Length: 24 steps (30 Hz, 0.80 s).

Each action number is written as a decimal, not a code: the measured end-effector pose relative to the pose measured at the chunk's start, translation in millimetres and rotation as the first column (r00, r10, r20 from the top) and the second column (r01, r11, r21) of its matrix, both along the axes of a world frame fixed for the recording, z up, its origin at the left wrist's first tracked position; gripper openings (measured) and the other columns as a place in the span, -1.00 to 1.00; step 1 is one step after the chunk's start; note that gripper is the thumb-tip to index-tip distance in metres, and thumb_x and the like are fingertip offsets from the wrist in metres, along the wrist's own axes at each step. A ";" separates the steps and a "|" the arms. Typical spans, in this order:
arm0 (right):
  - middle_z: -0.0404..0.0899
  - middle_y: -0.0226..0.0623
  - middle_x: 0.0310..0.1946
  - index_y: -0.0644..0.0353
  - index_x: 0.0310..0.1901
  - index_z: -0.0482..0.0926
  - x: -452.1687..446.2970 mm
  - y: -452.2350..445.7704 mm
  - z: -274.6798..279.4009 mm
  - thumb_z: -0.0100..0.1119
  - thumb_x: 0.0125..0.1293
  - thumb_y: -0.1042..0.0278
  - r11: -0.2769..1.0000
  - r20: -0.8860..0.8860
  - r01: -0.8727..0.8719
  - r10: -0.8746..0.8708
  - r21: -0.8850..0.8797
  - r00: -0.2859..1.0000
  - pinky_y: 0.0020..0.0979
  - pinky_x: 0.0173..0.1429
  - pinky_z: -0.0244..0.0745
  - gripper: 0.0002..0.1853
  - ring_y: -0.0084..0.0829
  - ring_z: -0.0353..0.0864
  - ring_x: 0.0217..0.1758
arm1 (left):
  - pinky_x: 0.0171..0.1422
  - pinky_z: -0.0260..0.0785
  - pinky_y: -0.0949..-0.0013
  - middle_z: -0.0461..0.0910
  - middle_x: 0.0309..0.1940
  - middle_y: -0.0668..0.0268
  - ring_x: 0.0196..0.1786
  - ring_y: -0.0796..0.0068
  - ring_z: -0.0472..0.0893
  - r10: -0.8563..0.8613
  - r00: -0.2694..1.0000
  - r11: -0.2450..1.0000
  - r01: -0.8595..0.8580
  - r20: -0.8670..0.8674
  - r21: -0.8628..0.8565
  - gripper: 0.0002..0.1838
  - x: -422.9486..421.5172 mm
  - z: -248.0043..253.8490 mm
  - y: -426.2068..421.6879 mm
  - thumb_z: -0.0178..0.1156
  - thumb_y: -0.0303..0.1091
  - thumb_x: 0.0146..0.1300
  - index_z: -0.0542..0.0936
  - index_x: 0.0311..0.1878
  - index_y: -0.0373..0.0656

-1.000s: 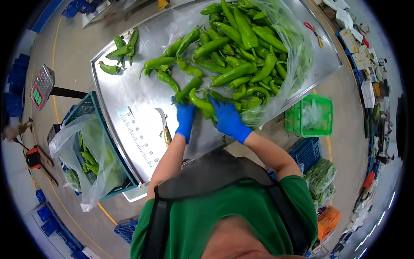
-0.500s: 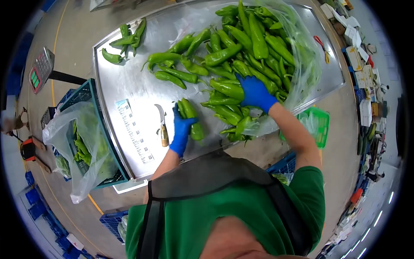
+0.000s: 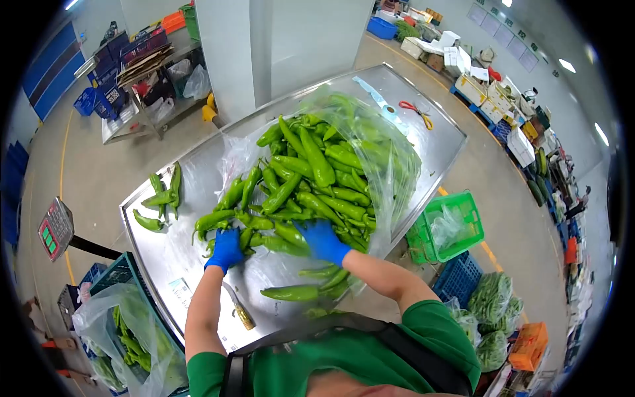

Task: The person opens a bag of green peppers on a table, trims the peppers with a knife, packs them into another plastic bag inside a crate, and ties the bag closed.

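Observation:
A large heap of long green peppers (image 3: 319,159) spills from a clear plastic bag (image 3: 390,172) on the steel table. My left hand (image 3: 226,251), in a blue glove, closes around a green pepper at the heap's near-left edge; its fingertips are partly hidden. To its right, my blue-gloved right hand (image 3: 323,242) rests against peppers at the near side with its fingers spread, slightly blurred. A few loose peppers (image 3: 291,292) lie nearer my body. A small group of peppers (image 3: 160,197) sits apart at the far left. Below my left hand is a knife with a curved blade (image 3: 239,311).
Red-handled scissors (image 3: 417,114) and a pale blue strip (image 3: 380,99) lie at the table's far right. A scale display (image 3: 55,228) and a dark green crate (image 3: 149,284) with bagged peppers stand left. A bright green basket (image 3: 450,228) is at right.
My left hand has moved from the peppers beside the knife to the heap's near-left edge. My right hand stays at the heap's near side. The head view has tilted up, showing more background.

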State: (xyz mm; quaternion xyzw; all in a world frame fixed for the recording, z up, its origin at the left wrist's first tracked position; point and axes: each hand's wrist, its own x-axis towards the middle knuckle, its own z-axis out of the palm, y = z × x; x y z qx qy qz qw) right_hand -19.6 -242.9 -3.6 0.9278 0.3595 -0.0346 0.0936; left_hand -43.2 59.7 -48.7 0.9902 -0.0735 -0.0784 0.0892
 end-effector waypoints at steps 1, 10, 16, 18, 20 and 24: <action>0.32 0.07 0.15 0.07 0.37 -0.01 16.3 11.4 -1.8 0.36 -0.19 -0.09 0.991 -0.185 0.108 -0.120 -0.073 0.976 0.05 0.04 0.30 0.09 0.02 0.39 0.12 | 0.21 0.20 0.01 0.50 -0.09 -0.09 0.02 -0.06 0.46 0.037 0.999 0.996 -0.039 -0.028 -0.080 -0.24 5.9 3.2 0.8 0.28 -0.03 -0.13 0.33 0.14 -0.23; 0.54 -0.23 -0.11 0.31 0.09 0.39 73.8 15.4 -25.5 0.40 -0.12 0.34 0.393 -0.729 0.623 0.241 0.677 0.640 -0.38 0.06 0.42 -0.34 -0.36 0.52 -0.11 | -0.16 0.45 0.23 0.60 -0.33 0.13 -0.29 0.22 0.61 0.368 0.911 0.486 -0.359 -0.186 -0.797 -0.37 -31.5 10.6 44.5 0.44 -0.13 -0.25 0.51 -0.08 -0.27; 0.55 -0.25 -0.17 0.29 0.05 0.42 -5.9 78.0 23.0 0.37 -0.12 0.50 0.165 -0.896 0.974 0.439 0.157 0.070 -0.43 -0.07 0.47 -0.41 -0.44 0.55 -0.18 | 0.27 0.27 0.18 0.40 0.13 0.02 0.10 0.10 0.46 -0.123 0.838 -0.782 -0.412 -0.531 -0.468 -0.39 -131.9 19.7 -4.7 0.03 -0.21 0.17 0.24 0.24 -0.36; 0.54 -0.25 -0.18 0.28 0.04 0.40 -45.9 108.7 28.0 0.34 -0.09 0.52 0.097 -0.852 0.978 0.511 0.186 0.111 -0.44 -0.08 0.48 -0.43 -0.44 0.55 -0.17 | 0.08 0.42 0.23 0.54 -0.14 0.10 -0.11 0.22 0.55 -0.041 0.731 -0.874 -0.357 -0.681 -0.330 -0.54 -155.0 33.5 -19.4 0.13 -0.24 0.12 0.41 0.06 -0.26; 0.53 -0.25 -0.17 0.28 0.05 0.38 -81.5 135.7 35.5 0.32 -0.09 0.56 0.098 -0.843 0.944 0.486 0.315 0.231 -0.43 -0.07 0.48 -0.42 -0.42 0.55 -0.16 | 0.05 0.44 0.19 0.51 -0.10 0.06 -0.11 0.17 0.55 -0.102 0.775 -0.923 -0.308 -0.624 -0.232 -0.51 -176.7 53.6 -14.8 0.11 -0.26 0.10 0.37 0.11 -0.23; 0.51 -0.24 -0.13 0.28 0.09 0.31 -139.6 186.6 55.2 0.29 -0.10 0.62 0.127 -0.796 0.899 0.528 0.418 0.295 -0.40 -0.04 0.49 -0.37 -0.38 0.55 -0.14 | 0.07 0.42 0.21 0.49 -0.06 0.06 -0.09 0.16 0.55 0.056 0.793 -0.832 -0.299 -0.607 -0.467 -0.44 -236.1 73.2 30.1 0.07 -0.28 0.08 0.29 0.18 -0.24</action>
